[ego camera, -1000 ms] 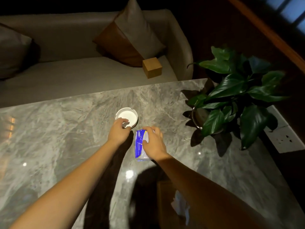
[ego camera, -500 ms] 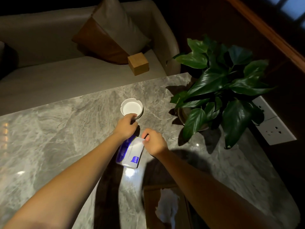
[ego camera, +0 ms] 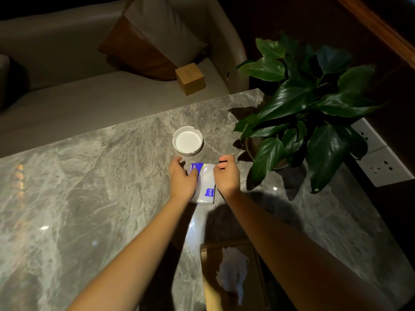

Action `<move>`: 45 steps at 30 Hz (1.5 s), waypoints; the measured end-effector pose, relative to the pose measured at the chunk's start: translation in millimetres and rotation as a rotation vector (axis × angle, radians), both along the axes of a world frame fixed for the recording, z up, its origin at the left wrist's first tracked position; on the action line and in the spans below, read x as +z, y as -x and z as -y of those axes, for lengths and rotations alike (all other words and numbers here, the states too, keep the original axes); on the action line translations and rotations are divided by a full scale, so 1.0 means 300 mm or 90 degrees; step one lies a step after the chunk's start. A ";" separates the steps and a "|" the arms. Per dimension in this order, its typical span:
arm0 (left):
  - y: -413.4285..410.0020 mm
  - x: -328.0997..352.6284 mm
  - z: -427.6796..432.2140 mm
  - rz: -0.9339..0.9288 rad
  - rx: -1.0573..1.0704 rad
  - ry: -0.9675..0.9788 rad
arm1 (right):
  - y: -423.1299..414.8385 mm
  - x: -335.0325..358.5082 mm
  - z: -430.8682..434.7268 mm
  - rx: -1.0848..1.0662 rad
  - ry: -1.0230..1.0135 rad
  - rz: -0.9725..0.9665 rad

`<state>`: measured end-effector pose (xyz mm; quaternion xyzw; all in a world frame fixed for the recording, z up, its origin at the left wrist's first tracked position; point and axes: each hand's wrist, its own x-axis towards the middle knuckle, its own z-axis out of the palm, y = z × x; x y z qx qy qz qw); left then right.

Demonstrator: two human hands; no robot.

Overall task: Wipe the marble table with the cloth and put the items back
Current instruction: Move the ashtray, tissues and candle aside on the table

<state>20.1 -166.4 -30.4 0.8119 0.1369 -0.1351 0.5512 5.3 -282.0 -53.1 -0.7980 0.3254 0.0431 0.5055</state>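
Near edge: both hands, left hand (ego camera: 183, 179) and right hand (ego camera: 225, 176), curl loosely around the tissue pack (ego camera: 204, 186), squaring it flat on the counter (ego camera: 89, 187). Just beyond stands the ashtray (ego camera: 188, 141), which the left hand gripped a second ago; no cloth visible.

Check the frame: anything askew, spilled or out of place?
No spill or damage shows. One oddity: a wooden cube sits on the sofa seat rather than on the marble table. On the table, the ashtray and potted plant stand upright; both hands, left and right, flank the tissue pack.
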 end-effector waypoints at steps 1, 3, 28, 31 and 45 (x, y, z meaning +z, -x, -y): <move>0.023 -0.004 0.010 -0.028 0.030 0.020 | 0.000 -0.001 -0.003 -0.003 -0.005 0.004; 0.063 0.002 0.028 -0.061 0.057 0.059 | 0.001 0.009 -0.012 -0.007 -0.016 0.017; 0.311 0.315 0.271 0.040 -0.588 -0.231 | 0.353 0.158 0.305 0.180 0.114 -0.178; 0.437 0.331 0.355 0.179 -0.866 -0.497 | 0.455 0.152 0.384 0.210 0.173 -0.260; 0.571 0.182 0.497 -0.021 -0.914 -0.579 | 0.707 0.116 0.440 0.054 -0.130 -0.307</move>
